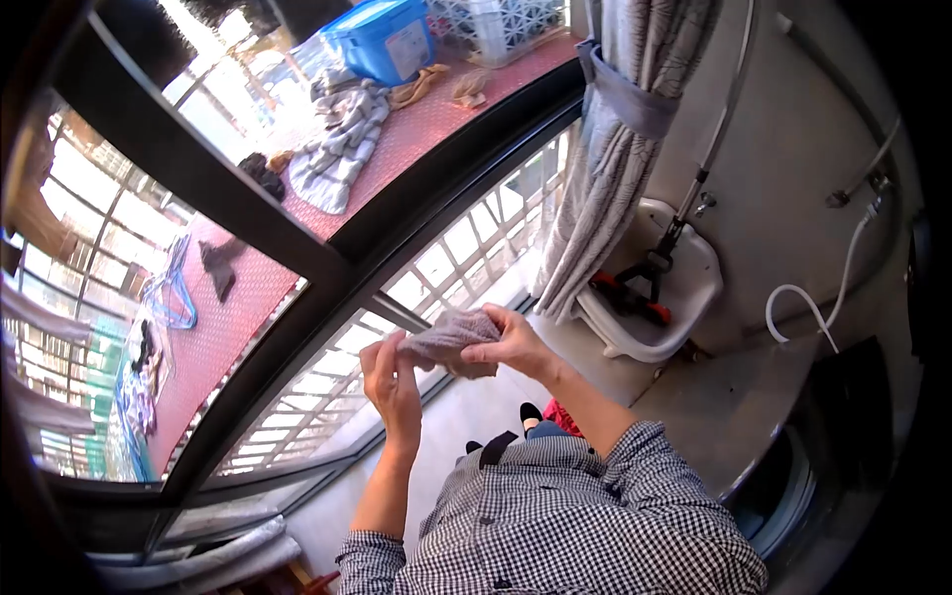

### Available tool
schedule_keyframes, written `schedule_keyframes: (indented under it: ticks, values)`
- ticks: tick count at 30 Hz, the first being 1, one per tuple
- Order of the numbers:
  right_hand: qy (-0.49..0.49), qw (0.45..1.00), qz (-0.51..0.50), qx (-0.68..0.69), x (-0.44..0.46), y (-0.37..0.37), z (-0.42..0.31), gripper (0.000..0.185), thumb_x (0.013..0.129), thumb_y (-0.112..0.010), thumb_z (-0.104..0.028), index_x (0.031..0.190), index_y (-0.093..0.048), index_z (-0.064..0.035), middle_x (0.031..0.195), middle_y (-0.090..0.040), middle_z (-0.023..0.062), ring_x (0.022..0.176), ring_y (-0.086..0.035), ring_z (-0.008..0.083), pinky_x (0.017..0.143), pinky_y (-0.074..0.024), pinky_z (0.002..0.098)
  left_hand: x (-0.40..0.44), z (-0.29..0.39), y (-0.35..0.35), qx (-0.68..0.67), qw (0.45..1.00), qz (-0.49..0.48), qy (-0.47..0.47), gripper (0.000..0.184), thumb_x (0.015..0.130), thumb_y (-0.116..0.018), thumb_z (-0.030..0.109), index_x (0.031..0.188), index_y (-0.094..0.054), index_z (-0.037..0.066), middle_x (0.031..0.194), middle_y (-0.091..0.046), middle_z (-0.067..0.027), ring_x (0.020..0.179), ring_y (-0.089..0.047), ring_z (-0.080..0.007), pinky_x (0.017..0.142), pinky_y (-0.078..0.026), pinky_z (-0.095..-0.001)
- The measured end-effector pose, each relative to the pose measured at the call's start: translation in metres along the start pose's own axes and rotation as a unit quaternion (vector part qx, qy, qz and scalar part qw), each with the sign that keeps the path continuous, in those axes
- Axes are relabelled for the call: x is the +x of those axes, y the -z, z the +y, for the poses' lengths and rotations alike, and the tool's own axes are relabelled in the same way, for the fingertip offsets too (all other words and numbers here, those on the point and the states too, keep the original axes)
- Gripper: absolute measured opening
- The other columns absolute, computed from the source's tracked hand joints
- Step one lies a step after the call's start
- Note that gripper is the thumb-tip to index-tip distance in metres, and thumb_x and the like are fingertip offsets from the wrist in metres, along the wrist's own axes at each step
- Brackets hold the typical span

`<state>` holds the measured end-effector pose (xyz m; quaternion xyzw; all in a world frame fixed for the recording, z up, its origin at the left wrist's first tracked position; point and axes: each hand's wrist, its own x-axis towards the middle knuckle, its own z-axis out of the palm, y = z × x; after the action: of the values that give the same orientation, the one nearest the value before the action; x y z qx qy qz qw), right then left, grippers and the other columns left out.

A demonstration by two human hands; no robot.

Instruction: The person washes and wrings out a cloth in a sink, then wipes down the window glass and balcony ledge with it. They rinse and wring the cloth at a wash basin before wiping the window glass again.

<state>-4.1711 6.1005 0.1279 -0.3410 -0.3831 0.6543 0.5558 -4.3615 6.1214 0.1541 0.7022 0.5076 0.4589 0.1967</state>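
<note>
A small crumpled greyish-pink cloth [451, 339] is stretched between my two hands in front of the window frame. My left hand [390, 382] pinches its left end with the fingertips raised. At the cloth's right end, my right hand [511, 342] grips it between thumb and fingers. The lower edge of the cloth hangs loose and looks browner.
Behind the black window frame [347, 260], a red ledge [436, 117] bears a blue bin [382, 42], a striped towel [340, 149], socks and blue hangers [171, 297]. On the right are a tied curtain [620, 129], a white basin [684, 288] holding a black-and-red tool, and a white hose [843, 268].
</note>
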Motion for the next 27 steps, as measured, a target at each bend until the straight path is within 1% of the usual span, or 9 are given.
schedule_keyframes:
  ticks: [5, 9, 12, 14, 18, 20, 22, 24, 27]
  values:
    - [0.035, 0.989, -0.039, 0.142, 0.014, -0.002, -0.007, 0.033, 0.072, -0.072, 0.000, 0.084, -0.043, -0.0117, 0.087, -0.054, 0.0006, 0.080, -0.054, 0.0092, 0.073, -0.0454, 0.0239, 0.017, -0.031, 0.017, -0.273, 0.939, -0.007, 0.208, 0.022, 0.098, -0.039, 0.016, 0.114, -0.051, 0.007, 0.105, -0.054, -0.0050, 0.090, -0.057, -0.0161, 0.077, -0.048, -0.0278]
    - [0.058, 0.982, -0.043, 0.175, 0.022, -0.033, -0.014, 0.033, 0.076, -0.068, 0.003, 0.095, -0.046, -0.0097, 0.091, -0.055, 0.0034, 0.082, -0.054, 0.0100, 0.071, -0.0453, 0.0213, 0.024, -0.054, 0.031, -0.319, 0.874, 0.004, 0.366, 0.035, 0.100, -0.032, 0.029, 0.130, -0.038, 0.012, 0.116, -0.051, -0.0067, 0.105, -0.054, -0.0193, 0.087, -0.044, -0.0390]
    - [0.037, 0.981, -0.046, 0.187, 0.021, -0.066, -0.009, 0.034, 0.078, -0.066, 0.002, 0.104, -0.047, -0.0074, 0.096, -0.056, 0.0072, 0.086, -0.055, 0.0117, 0.073, -0.0469, 0.0226, 0.003, -0.083, 0.028, -0.333, 0.835, 0.003, 0.437, 0.052, 0.092, -0.042, 0.032, 0.139, -0.026, 0.017, 0.118, -0.048, -0.0093, 0.110, -0.049, -0.0229, 0.087, -0.042, -0.0434]
    - [0.025, 0.977, -0.062, 0.204, 0.023, -0.087, -0.004, 0.037, 0.079, -0.064, 0.002, 0.110, -0.046, -0.0063, 0.099, -0.056, 0.0097, 0.089, -0.056, 0.0133, 0.075, -0.0481, 0.0241, -0.033, -0.116, 0.028, -0.376, 0.775, -0.012, 0.507, 0.063, 0.084, -0.056, 0.021, 0.138, -0.025, 0.020, 0.102, -0.050, -0.0019, 0.095, -0.049, -0.0182, 0.077, -0.046, -0.0388]
    - [0.016, 0.985, -0.057, 0.161, 0.022, -0.130, 0.011, 0.040, 0.080, -0.058, 0.005, 0.116, -0.045, -0.0069, 0.106, -0.055, 0.0109, 0.095, -0.056, 0.0156, 0.081, -0.0488, 0.0258, -0.089, -0.144, 0.037, -0.417, 0.695, -0.227, 0.540, 0.044, 0.081, -0.058, 0.025, 0.123, -0.049, 0.013, 0.103, -0.056, 0.0017, 0.091, -0.054, -0.0133, 0.086, -0.043, -0.0388]
    - [0.001, 0.990, -0.066, 0.125, 0.017, -0.147, 0.018, 0.048, 0.080, -0.058, 0.002, 0.124, -0.043, -0.0064, 0.111, -0.054, 0.0108, 0.103, -0.054, 0.0172, 0.091, -0.0439, 0.0287, -0.100, -0.159, 0.046, -0.571, 0.591, -0.254, 0.510, 0.035, 0.086, -0.054, 0.030, 0.116, -0.053, 0.012, 0.100, -0.059, -0.0002, 0.087, -0.056, -0.0150, 0.086, -0.045, -0.0393]
    - [0.035, 0.995, -0.073, 0.058, 0.015, -0.154, 0.030, 0.053, 0.078, -0.060, 0.001, 0.127, -0.042, -0.0062, 0.113, -0.054, 0.0099, 0.105, -0.054, 0.0174, 0.090, -0.0451, 0.0285, -0.080, -0.125, 0.072, -0.592, 0.577, -0.256, 0.502, 0.023, 0.088, -0.053, 0.030, 0.102, -0.058, 0.013, 0.081, -0.055, 0.0058, 0.074, -0.054, -0.0099, 0.077, -0.047, -0.0324]
    - [0.041, 0.995, -0.048, -0.074, 0.008, -0.159, 0.037, 0.055, 0.077, -0.063, 0.000, 0.128, -0.043, -0.0035, 0.115, -0.053, 0.0097, 0.102, -0.056, 0.0170, 0.090, -0.0453, 0.0283, -0.088, -0.160, 0.077, -0.650, 0.569, -0.278, 0.420, 0.026, 0.087, -0.054, 0.018, 0.109, -0.056, 0.004, 0.100, -0.061, -0.0039, 0.088, -0.060, -0.0160, 0.078, -0.050, -0.0298]
    - [0.048, 0.953, 0.034, -0.297, -0.001, -0.159, 0.053, 0.045, 0.075, -0.064, 0.000, 0.119, -0.053, -0.0020, 0.102, -0.061, 0.0089, 0.093, -0.060, 0.0189, 0.085, -0.0481, 0.0307, -0.095, -0.162, 0.111, -0.590, 0.642, -0.142, 0.468, 0.033, 0.080, -0.057, 0.004, 0.113, -0.054, 0.001, 0.107, -0.061, -0.0092, 0.101, -0.060, -0.0221, 0.090, -0.049, -0.0346]
